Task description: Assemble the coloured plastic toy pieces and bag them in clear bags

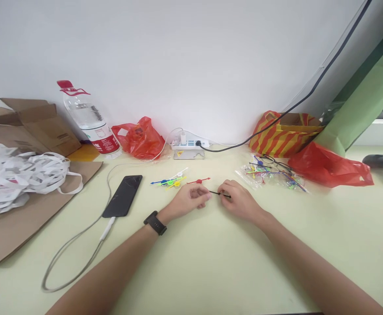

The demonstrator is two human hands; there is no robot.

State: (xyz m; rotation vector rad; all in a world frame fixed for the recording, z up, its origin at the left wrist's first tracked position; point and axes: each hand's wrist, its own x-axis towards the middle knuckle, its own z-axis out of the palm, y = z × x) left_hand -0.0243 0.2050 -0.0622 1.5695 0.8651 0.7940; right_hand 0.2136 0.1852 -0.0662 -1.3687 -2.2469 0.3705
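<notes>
A thin black plastic arrow (215,193) spans the gap between my hands, low over the table. My left hand (193,199) is closed in a pinch at its left end. The fingers of my right hand (239,199) close around its other part, and the tip sticks out below them. Just behind my left hand lies a red arrow spinner (199,181) with a round hub. Farther left is a small group of blue, white, green and yellow arrow spinners (171,181). More coloured pieces (270,170) in clear plastic bags lie beyond my right hand.
A phone (123,196) on a charging cable lies left. Behind stand a power strip (190,144), a red bag (140,139), a tilted water bottle (91,120) and a striped bag (272,135). White straps (23,179) lie on cardboard at left; a red bag (329,166) lies right.
</notes>
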